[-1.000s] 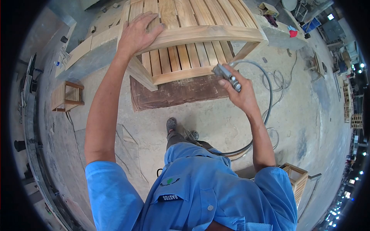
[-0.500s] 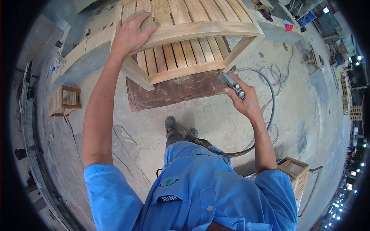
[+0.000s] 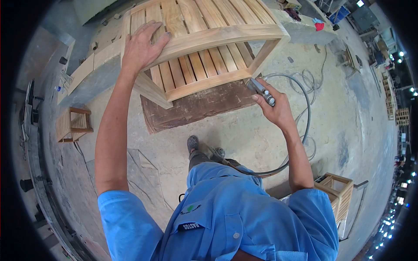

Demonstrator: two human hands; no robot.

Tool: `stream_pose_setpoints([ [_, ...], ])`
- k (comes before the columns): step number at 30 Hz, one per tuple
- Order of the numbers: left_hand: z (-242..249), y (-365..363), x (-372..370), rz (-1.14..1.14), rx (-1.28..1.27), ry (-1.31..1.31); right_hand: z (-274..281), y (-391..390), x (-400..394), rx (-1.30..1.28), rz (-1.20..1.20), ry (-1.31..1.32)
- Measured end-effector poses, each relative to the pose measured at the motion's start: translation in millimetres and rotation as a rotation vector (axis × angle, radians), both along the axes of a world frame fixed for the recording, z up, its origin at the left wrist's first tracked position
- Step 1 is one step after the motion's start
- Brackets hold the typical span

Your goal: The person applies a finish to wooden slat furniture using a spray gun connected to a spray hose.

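Observation:
A pale slatted wooden table [image 3: 217, 37] with a lower slatted shelf [image 3: 198, 69] stands in front of me. My left hand [image 3: 143, 47] lies on the near left corner of its top, fingers spread over the slats and thumb along the front rail. In my right hand [image 3: 276, 106] is a silver metal air gun [image 3: 262, 92], its front end close to the table's lower right corner. A grey hose [image 3: 308, 108] loops from it down past my waist. Beneath the table is a brown, worn sheet [image 3: 191, 111].
Small slatted wooden stools stand on the concrete floor at left [image 3: 73, 125] and at lower right [image 3: 337, 193]. Behind the table runs a low concrete ledge [image 3: 89, 82]. Thin coiled tubing [image 3: 307, 82] lies on the floor to the right. A red cloth [image 3: 319, 26] rests on the ledge.
The view has turned slightly, so the table and left hand appear a little further left. Both hands keep the same hold, and the air gun stays near the table's lower right corner.

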State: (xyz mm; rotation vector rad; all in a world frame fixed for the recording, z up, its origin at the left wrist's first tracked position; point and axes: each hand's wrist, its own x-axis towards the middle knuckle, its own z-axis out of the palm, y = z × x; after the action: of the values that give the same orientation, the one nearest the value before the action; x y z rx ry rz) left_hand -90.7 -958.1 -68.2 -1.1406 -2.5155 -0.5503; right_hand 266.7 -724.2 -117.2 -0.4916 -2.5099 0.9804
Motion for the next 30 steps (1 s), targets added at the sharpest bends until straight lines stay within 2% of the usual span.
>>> stream_pose_setpoints([
  [6, 5.0, 2.4, 6.4, -0.067, 0.028, -0.021, 1.7, 0.0, 7.7, 0.023, -0.121, 0.006],
  [10, 9.2, 2.5, 12.3, 0.018, 0.008, -0.014, -5.6, -9.9, -0.8, 0.023, -0.13, -0.006],
  [13, 9.7, 2.5, 15.8, 0.028, 0.01, -0.014, -10.7, -29.2, -12.5, -0.002, -0.061, -0.024],
  [15, 11.9, 3.8, 18.9, 0.031, 0.015, -0.012, -7.1, -48.8, -25.0, -0.023, 0.09, 0.055],
  [16, 13.2, 5.0, 21.5, 0.043, 0.017, -0.02, 4.8, -58.9, -25.6, -0.105, 0.131, -0.119],
  [19, 13.4, 4.5, 22.3, 0.059, 0.02, -0.032, 3.6, -85.9, -37.9, -0.141, 0.282, -0.123],
  [23, 12.0, 5.0, 19.0, 0.024, 0.032, -0.024, 3.6, -97.8, -52.8, -0.104, 0.309, -0.084],
  [27, 0.5, -2.5, -2.8, -0.169, 0.111, 0.006, -7.9, -74.7, -42.5, -0.044, 0.159, -0.066],
  [30, 1.4, -7.3, -8.7, -0.163, 0.075, -0.016, -2.3, -46.4, -14.8, 0.055, -0.011, -0.089],
])
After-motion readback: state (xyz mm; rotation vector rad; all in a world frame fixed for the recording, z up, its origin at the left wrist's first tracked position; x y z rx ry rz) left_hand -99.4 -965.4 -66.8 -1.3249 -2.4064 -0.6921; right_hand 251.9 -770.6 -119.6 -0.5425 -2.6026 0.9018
